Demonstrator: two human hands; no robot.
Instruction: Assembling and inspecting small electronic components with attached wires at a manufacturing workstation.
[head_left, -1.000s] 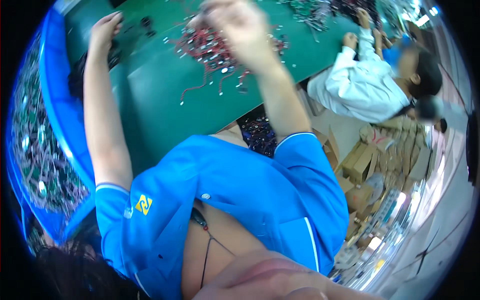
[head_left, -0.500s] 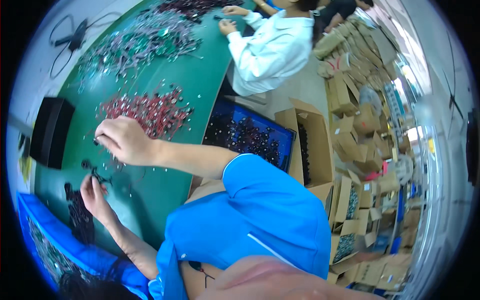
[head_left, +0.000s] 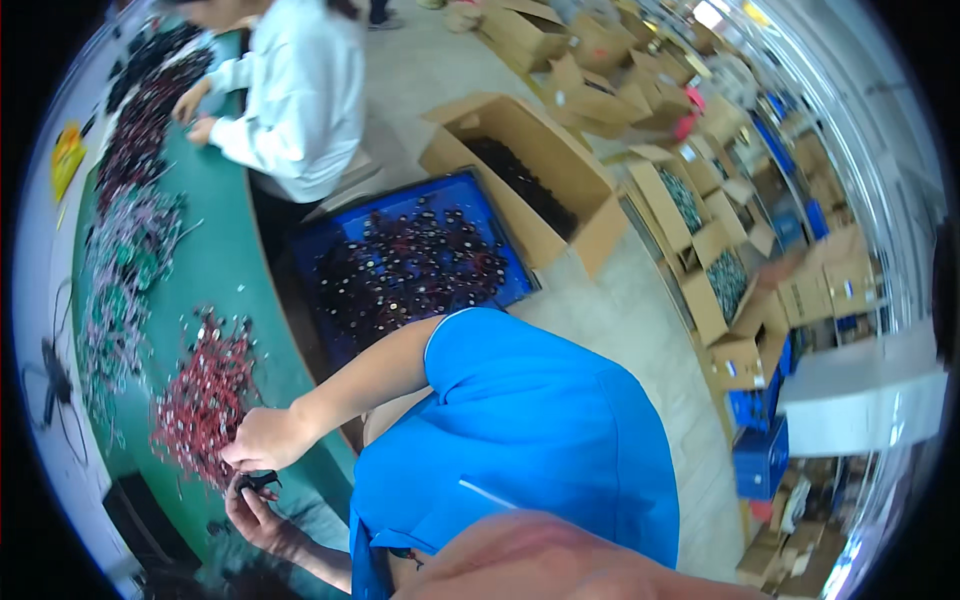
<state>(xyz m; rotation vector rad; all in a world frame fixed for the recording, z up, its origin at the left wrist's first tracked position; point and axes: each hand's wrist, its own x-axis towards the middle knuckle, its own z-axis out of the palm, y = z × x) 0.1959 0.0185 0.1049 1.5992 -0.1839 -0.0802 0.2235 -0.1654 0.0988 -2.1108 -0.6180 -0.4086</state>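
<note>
My left hand (head_left: pixel 258 518), low over the green table, grips a small dark piece (head_left: pixel 262 482) with stubby black ends between thumb and fingers. Right above it my right hand (head_left: pixel 270 438) is closed, its fingertips pinched at the edge of a heap of red wired parts (head_left: pixel 205 405) with silver and black bits. What the right fingers hold, if anything, is hidden. The two hands are close together, and the black piece lies just under the right fingers.
Beyond lie heaps of pale-green and lilac wires (head_left: pixel 130 250) and dark red wires (head_left: pixel 150 120). A black bin (head_left: pixel 150 520) sits at the near left. Beside the table are a blue crate (head_left: pixel 470 185) of black parts and an open carton (head_left: pixel 590 190). A co-worker in a white top (head_left: pixel 305 100) works farther along.
My view has swung to the right, bringing the blue crate and cartons further in. My hands have come together from apart, with the black piece in my left hand now beneath my right fingers.
</note>
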